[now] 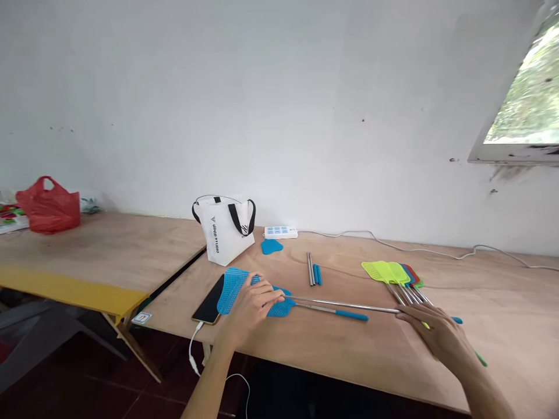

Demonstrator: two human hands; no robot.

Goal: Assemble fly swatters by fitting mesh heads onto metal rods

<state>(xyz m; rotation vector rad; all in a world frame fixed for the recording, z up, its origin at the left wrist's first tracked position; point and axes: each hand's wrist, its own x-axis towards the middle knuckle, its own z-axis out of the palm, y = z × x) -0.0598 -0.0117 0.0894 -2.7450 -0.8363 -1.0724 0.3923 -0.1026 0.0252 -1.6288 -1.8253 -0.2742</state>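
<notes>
Head view: we hold a long blue swatter (233, 288) over the counter (332, 355).
Our left hand (253, 299) has its fingers pinching the thin metal stick (340, 304) close to the flat end, and our right hand (432, 329) has its fingers curled around the handle end. Another swatter (351, 315) lies just beside the stick, a black phone (208, 302) is near our left hand, and bright green swatters (378, 271) lie near our right.

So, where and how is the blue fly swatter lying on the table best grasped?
Probably by its blue handle, crosswise, coming from the near side: this slim end points right and is in plain view, whereas the left hand partly hides the mesh head.
</notes>
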